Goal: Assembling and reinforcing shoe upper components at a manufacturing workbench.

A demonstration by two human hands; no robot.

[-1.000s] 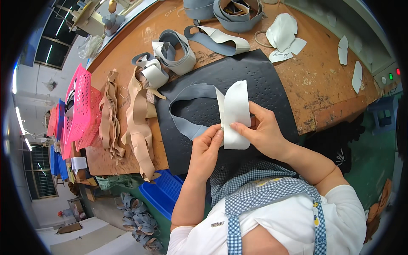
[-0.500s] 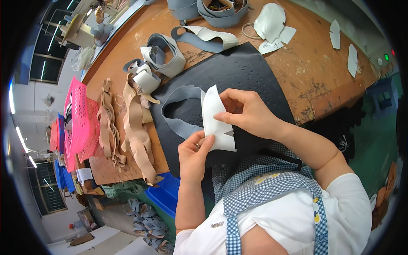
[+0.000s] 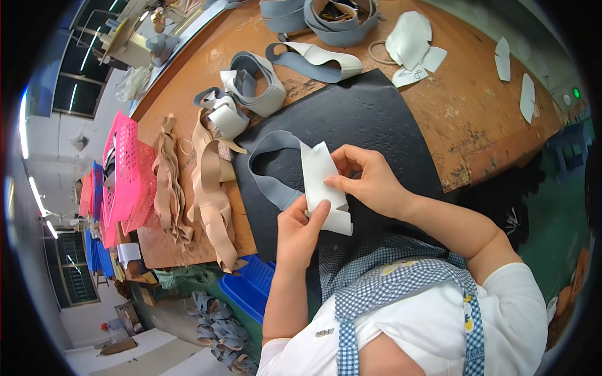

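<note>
Fingers of the left hand point(image 3: 298, 234) and right hand point(image 3: 370, 182) pinch a white-and-grey strip point(image 3: 317, 172) above the black mat point(image 3: 370, 109), near the counter's near edge point(image 3: 464, 178); its white length runs nearly front-to-back, grey loop leftward.

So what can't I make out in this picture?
All in the head view:
Left hand: some fingertips, hidden behind the white notched sheet.
Pink perforated plastic basket: most contents, hidden by its wall.
Blue-grey rolled strip: its top, cut off by the upper edge.
Small dark badge on the white shirt: markings too small.
</note>
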